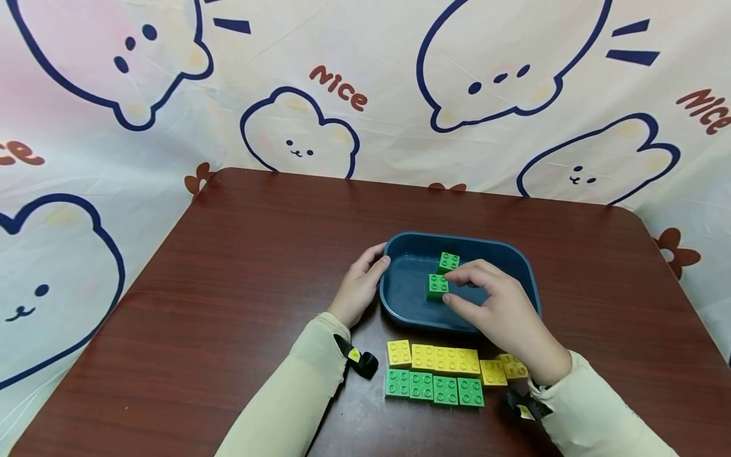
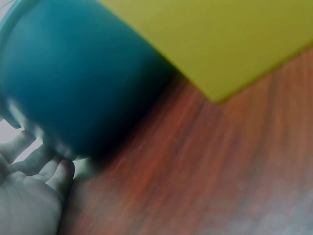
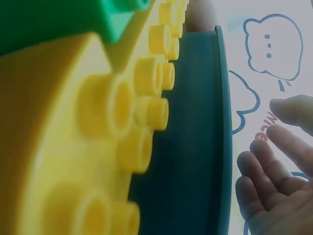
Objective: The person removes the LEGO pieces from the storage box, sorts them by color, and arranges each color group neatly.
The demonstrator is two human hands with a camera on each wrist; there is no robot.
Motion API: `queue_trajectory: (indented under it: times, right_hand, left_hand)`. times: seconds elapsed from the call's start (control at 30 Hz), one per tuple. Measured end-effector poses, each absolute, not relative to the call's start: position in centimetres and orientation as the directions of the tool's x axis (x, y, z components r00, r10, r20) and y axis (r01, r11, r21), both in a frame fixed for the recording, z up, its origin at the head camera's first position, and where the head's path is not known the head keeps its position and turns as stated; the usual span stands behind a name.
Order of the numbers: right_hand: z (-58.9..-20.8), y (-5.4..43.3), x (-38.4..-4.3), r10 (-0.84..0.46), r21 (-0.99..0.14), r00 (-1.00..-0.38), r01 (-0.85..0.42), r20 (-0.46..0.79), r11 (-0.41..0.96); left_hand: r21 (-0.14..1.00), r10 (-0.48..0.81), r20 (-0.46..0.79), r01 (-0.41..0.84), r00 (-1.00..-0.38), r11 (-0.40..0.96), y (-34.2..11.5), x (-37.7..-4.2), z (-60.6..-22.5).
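Note:
A dark blue tray (image 1: 405, 279) stands on the table, holding a green building block (image 1: 448, 261) and a nearer green block (image 1: 436, 287). My left hand (image 1: 358, 285) grips the tray's left end, thumb up at the rim. In the left wrist view its fingers (image 2: 63, 174) touch the tray's outer wall. Over the tray, my right hand (image 1: 502, 304) has thumb and forefinger spread apart, their tips right at the nearer block's right side. The right wrist view shows nothing between those fingers (image 3: 288, 147).
In front of the tray lies a row of yellow blocks (image 1: 445, 360), its right end partly covered by the right wrist. Nearer still is a row of green blocks (image 1: 421, 386). A brown wooden table (image 1: 257, 254) meets a printed cloth (image 1: 388, 152) behind.

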State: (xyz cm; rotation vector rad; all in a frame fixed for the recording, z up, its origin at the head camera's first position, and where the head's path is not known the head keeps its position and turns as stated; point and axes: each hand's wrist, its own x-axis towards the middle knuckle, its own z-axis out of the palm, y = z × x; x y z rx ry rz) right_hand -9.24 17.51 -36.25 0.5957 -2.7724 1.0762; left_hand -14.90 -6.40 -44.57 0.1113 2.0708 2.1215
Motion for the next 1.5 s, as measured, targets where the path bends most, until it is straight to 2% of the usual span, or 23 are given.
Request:
queue_trajectory:
  times: [0.57, 1.07, 1.5]
  right_hand:
    - [-36.4, 16.6, -10.1, -0.273, -0.665, -0.933, -0.36, 0.236, 0.654]
    - [-36.7, 16.4, -11.0, -0.287, -0.645, -0.931, -0.365, 0.227, 0.671]
    - [-37.1, 16.2, -11.8, -0.308, -0.57, -0.951, -0.265, 0.022, 0.778]
  left_hand:
    - [0.997, 0.17, -0.076, -0.078, -0.982, 0.0, -6.5, -15.0, -44.8]
    - [0.998, 0.166, -0.055, -0.056, -0.985, 0.0, -6.5, -15.0, -44.6]
    - [0.999, 0.167, -0.041, -0.043, -0.985, -0.011, -6.4, -15.1, -44.8]
